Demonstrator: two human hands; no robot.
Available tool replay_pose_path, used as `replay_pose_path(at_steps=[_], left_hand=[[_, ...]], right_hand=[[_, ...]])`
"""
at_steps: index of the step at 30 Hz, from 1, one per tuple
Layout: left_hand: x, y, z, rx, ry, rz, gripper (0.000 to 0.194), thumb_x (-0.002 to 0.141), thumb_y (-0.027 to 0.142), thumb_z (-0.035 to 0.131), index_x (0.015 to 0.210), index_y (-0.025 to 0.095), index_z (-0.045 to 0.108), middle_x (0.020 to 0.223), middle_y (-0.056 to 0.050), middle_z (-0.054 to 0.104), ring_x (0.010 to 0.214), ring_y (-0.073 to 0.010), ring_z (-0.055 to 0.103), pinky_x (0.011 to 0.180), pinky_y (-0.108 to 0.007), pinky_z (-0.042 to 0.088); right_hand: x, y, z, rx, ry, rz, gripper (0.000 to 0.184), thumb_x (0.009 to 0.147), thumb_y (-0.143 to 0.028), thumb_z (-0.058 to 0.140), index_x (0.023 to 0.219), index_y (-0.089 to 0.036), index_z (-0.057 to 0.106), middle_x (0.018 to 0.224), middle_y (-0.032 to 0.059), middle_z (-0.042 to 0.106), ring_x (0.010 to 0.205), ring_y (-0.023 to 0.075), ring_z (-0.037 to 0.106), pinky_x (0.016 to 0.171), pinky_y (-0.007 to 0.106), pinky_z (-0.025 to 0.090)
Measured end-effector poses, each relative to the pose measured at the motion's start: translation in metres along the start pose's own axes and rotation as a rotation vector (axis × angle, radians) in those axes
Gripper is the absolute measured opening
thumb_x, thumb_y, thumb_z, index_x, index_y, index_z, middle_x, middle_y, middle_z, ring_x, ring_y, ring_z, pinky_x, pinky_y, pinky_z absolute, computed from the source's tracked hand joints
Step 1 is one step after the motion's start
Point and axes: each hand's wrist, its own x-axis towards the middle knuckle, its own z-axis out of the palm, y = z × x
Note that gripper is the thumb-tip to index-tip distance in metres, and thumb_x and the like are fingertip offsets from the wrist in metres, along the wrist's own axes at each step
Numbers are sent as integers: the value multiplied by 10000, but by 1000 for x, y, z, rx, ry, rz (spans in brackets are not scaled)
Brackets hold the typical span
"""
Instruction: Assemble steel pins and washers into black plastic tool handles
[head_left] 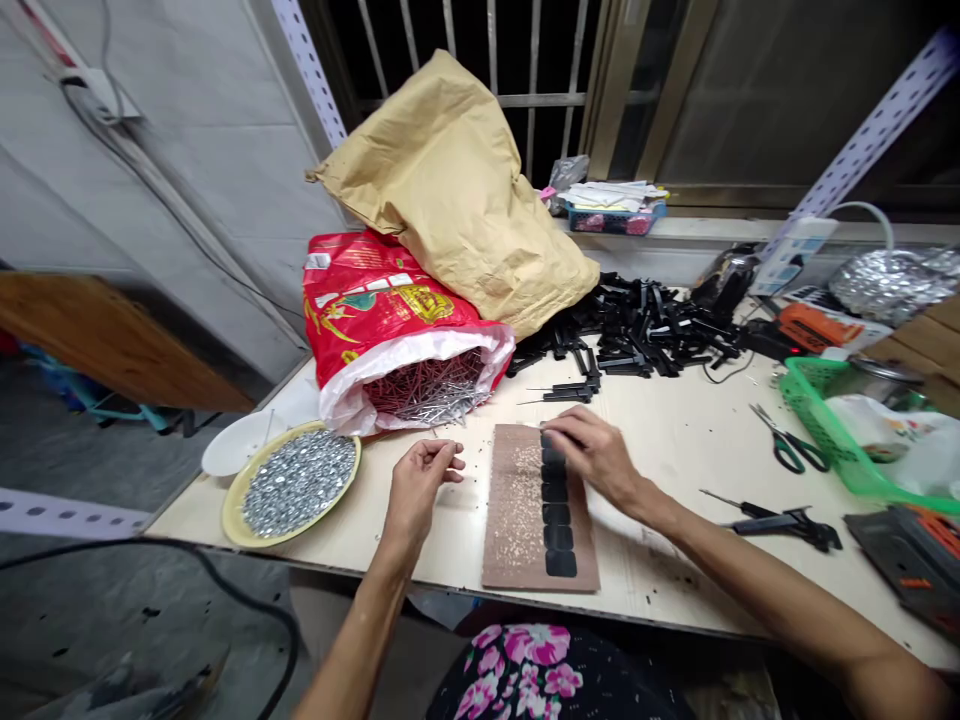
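A brown board (pixel 517 570) lies near the table's front edge, bearing a column of black rounded squares (pixel 559 563) and a scatter of pale specks on its left half. My right hand (pixel 600 455) reaches over the upper end of that column, fingers closed and bent down; what is under the fingertips is hidden. Left of the board, my left hand (pixel 424 485) hovers with fingers pinched together, and anything between them is too small to name. Behind it, a red and white sack (pixel 375 300) opens toward me, with reddish-brown and silver nails or thin rods (pixel 442 395) inside.
A yellow dish (pixel 232 515) of small silver metal pieces stands at left, overlapping a white bowl (pixel 225 450). Behind are a large tan paper bag (pixel 450 180) and a heap of black plastic parts (pixel 637 320). Scissors (pixel 791 450) and a green basket (pixel 832 430) lie right.
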Motion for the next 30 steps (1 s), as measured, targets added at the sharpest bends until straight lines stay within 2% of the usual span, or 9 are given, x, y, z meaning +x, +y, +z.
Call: replay_pose_path(at_steps=[3, 5, 8, 16, 22, 30], left_hand=[[-15, 18, 31, -241, -18, -60, 314, 666, 348, 729, 828, 107, 610, 789, -57, 663, 644, -127, 608, 654, -278, 509], [-21, 25, 45, -301, -21, -60, 299, 650, 311, 748, 820, 105, 614, 703, -32, 656, 626, -119, 608, 680, -278, 510], [-24, 29, 53, -346, -36, -54, 282, 639, 284, 756, 813, 107, 621, 691, -26, 662, 622, -116, 612, 691, -282, 510], [-22, 30, 57, -408, -3, -95, 294, 577, 269, 790, 772, 116, 631, 664, -5, 647, 594, -101, 592, 673, -276, 511], [-21, 24, 56, -352, 0, -77, 293, 586, 285, 790, 776, 116, 645, 692, -16, 659, 618, -109, 609, 695, -280, 516], [-14, 9, 50, -209, -129, -62, 307, 652, 307, 758, 890, 125, 690, 680, -9, 655, 606, -109, 615, 655, -242, 498]], right_hand=[[4, -28, 10, 8, -68, -109, 236, 927, -215, 472, 1095, -223, 638, 958, 33, 662, 834, 129, 619, 738, 236, 496], [4, -33, 16, -10, -76, -127, 239, 915, -175, 482, 1094, -221, 632, 995, 27, 666, 884, 123, 618, 773, 225, 481], [1, -31, 17, -38, -55, -110, 224, 900, -159, 499, 1072, -212, 633, 1007, 22, 667, 903, 123, 616, 783, 215, 466], [-4, -26, 14, -83, -82, -101, 227, 906, -182, 496, 1085, -223, 629, 979, 24, 663, 839, 115, 620, 740, 204, 459], [-5, -26, 16, -141, -108, -80, 222, 911, -200, 493, 1091, -221, 621, 970, 27, 659, 833, 117, 620, 708, 201, 446], [-8, -30, 13, -309, -77, -25, 184, 927, -299, 489, 933, -213, 652, 879, 9, 652, 741, 112, 591, 615, 222, 385]])
